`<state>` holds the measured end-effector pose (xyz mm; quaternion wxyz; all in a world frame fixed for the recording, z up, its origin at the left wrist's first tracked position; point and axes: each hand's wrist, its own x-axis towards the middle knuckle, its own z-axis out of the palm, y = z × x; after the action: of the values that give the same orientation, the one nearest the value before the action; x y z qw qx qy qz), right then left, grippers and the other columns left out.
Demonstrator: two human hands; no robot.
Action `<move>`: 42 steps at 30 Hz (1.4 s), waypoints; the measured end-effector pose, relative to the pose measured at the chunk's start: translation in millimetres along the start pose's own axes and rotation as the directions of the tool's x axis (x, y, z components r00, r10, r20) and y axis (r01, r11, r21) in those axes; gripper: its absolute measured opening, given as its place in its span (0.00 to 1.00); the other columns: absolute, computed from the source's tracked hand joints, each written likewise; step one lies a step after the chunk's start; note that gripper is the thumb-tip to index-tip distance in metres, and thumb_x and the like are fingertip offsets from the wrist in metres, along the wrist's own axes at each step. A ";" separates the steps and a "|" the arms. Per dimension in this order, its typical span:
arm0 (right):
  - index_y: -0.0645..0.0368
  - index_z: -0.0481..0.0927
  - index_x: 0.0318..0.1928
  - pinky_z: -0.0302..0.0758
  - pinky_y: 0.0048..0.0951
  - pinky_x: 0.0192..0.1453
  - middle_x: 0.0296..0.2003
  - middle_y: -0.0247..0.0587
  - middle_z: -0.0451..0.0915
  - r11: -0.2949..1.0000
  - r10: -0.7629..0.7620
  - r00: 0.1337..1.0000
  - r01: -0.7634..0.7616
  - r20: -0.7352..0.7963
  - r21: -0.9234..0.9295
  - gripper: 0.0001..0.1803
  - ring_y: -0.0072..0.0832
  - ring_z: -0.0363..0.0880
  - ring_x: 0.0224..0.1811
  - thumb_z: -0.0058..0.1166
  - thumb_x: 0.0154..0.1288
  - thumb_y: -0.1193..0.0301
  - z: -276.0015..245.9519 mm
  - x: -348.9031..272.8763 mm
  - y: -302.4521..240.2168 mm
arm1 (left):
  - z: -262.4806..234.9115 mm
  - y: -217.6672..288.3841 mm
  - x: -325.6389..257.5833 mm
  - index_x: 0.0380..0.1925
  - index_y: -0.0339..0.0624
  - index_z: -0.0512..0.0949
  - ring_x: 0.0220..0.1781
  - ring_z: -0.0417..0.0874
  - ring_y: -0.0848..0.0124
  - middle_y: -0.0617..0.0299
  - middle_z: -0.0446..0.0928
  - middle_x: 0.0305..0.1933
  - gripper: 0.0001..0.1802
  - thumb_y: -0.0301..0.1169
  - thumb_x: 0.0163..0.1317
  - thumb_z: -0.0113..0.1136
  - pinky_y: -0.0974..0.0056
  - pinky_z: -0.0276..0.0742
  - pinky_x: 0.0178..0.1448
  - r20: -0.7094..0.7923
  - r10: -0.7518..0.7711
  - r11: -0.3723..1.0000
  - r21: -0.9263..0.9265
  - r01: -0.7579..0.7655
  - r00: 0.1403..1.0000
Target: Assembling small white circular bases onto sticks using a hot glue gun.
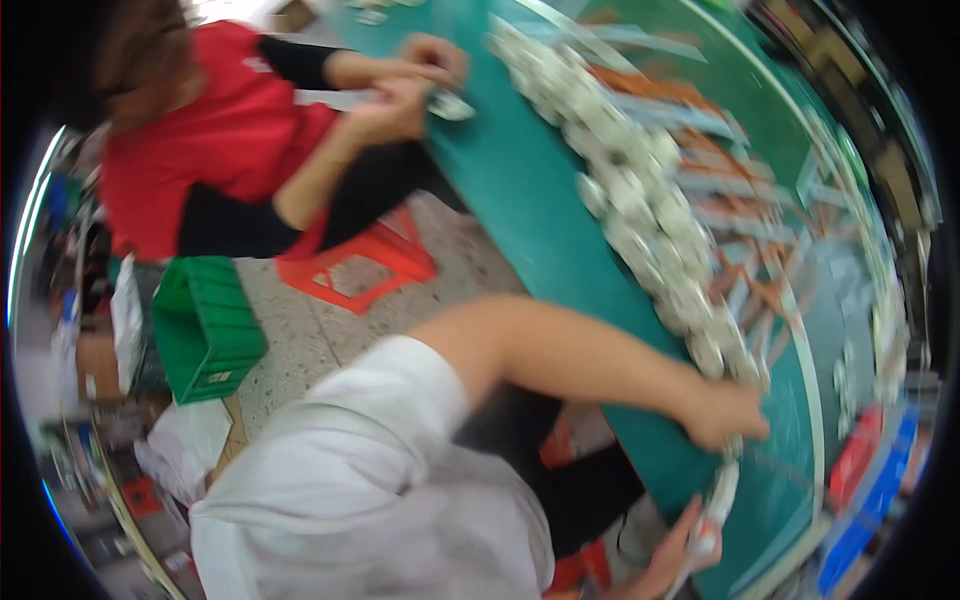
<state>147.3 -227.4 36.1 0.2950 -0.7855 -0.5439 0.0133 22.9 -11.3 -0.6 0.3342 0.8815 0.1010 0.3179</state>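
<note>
My left hand [728, 415] reaches across the green table to the near end of a row of piled white rounded pieces [640, 205]. Its fingers are curled and blurred; what they grip is hidden. Below it, at the table's edge, my right hand [680, 550] is closed around a slim white oblong piece [722, 495] with a small reddish spot. The upper end of this piece comes close to my left hand, and I cannot tell whether they touch. Motion blur hides the exact kind of the white pieces.
Orange and pale grey strips [740, 190] lie beyond the pile on the green table [500, 180]. At the far left a person in red [230, 130] handles a small white piece [450, 105]. A red stool [360, 265] and a green crate [205, 330] stand on the floor.
</note>
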 end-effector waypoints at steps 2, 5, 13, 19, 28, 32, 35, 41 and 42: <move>0.64 0.72 0.21 0.65 0.35 0.24 0.17 0.36 0.72 0.998 -0.023 0.999 0.020 0.047 0.056 0.22 0.23 0.64 0.20 0.71 0.64 0.69 10.2 10.2 -9.7 | -16.7 -8.7 -13.3 0.40 0.40 0.78 0.44 0.84 0.46 0.46 0.81 0.32 0.18 0.33 0.51 0.73 0.45 0.79 0.46 0.018 -0.055 0.996 -0.073 0.056 0.998; 0.64 0.73 0.23 0.67 0.37 0.25 0.17 0.43 0.73 0.986 -0.168 0.986 0.168 0.003 0.023 0.19 0.30 0.69 0.18 0.71 0.62 0.72 19.1 24.0 -22.0 | -28.3 -9.4 -20.9 0.51 0.41 0.79 0.49 0.83 0.47 0.46 0.81 0.39 0.25 0.31 0.52 0.74 0.47 0.78 0.52 0.062 -0.134 0.991 0.015 0.133 0.989; 0.64 0.74 0.24 0.67 0.39 0.25 0.17 0.47 0.71 0.983 -0.166 0.983 0.159 0.073 0.089 0.13 0.45 0.70 0.18 0.66 0.59 0.74 5.3 24.1 -24.8 | -27.1 -5.5 -14.7 0.55 0.41 0.76 0.52 0.82 0.51 0.54 0.85 0.48 0.26 0.30 0.56 0.73 0.50 0.78 0.56 0.090 -0.065 0.996 -0.055 0.070 0.994; 0.66 0.80 0.28 0.71 0.36 0.27 0.19 0.47 0.76 0.985 -0.156 0.985 0.150 0.074 0.081 0.08 0.38 0.76 0.19 0.66 0.59 0.75 4.4 22.2 -13.7 | -24.9 -7.9 -11.0 0.56 0.42 0.76 0.52 0.82 0.52 0.55 0.85 0.48 0.27 0.31 0.56 0.73 0.50 0.78 0.56 0.096 -0.066 0.997 -0.031 0.070 0.993; 0.66 0.79 0.26 0.72 0.38 0.26 0.19 0.48 0.76 0.989 -0.121 0.991 0.116 0.049 0.092 0.08 0.44 0.76 0.19 0.65 0.57 0.76 8.0 23.8 -24.6 | -27.3 -4.7 -14.0 0.56 0.43 0.75 0.55 0.81 0.55 0.58 0.87 0.49 0.27 0.30 0.57 0.72 0.51 0.78 0.58 0.126 -0.117 0.993 0.006 0.117 0.985; 0.67 0.81 0.29 0.71 0.35 0.27 0.18 0.46 0.76 0.983 -0.160 0.985 0.154 0.058 0.097 0.08 0.33 0.74 0.18 0.66 0.60 0.75 8.7 25.9 -23.9 | -27.4 -7.4 -14.3 0.56 0.42 0.75 0.54 0.81 0.54 0.56 0.85 0.47 0.27 0.30 0.56 0.73 0.51 0.78 0.57 0.110 -0.092 0.995 -0.016 0.094 0.990; 0.66 0.79 0.26 0.72 0.38 0.27 0.20 0.48 0.77 0.985 -0.151 0.986 0.145 0.066 0.091 0.08 0.45 0.77 0.20 0.66 0.56 0.76 8.4 24.6 -25.3 | -26.0 -6.6 -15.3 0.55 0.42 0.76 0.52 0.82 0.52 0.53 0.84 0.45 0.28 0.31 0.55 0.74 0.51 0.78 0.56 0.095 -0.085 0.995 -0.034 0.089 0.992; 0.66 0.80 0.26 0.72 0.38 0.26 0.20 0.48 0.77 0.987 -0.124 0.990 0.115 0.067 0.116 0.07 0.45 0.77 0.20 0.66 0.55 0.76 9.3 27.2 -25.6 | -26.9 -7.3 -15.3 0.55 0.42 0.76 0.53 0.82 0.51 0.53 0.85 0.45 0.28 0.31 0.55 0.74 0.51 0.78 0.56 0.081 -0.064 0.997 -0.036 0.067 0.995; 0.66 0.80 0.26 0.72 0.38 0.26 0.19 0.48 0.77 0.989 -0.118 0.990 0.111 0.073 0.095 0.07 0.44 0.76 0.19 0.66 0.55 0.76 9.7 27.4 -24.7 | -27.2 -7.6 -15.3 0.55 0.41 0.76 0.53 0.82 0.51 0.52 0.85 0.45 0.28 0.31 0.55 0.74 0.50 0.78 0.56 0.091 -0.072 0.997 -0.032 0.075 0.993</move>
<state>134.3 -193.7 48.1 0.3092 -0.7376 -0.5980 0.0518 -5.7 2.7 2.5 0.3653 0.8846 0.1125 0.2671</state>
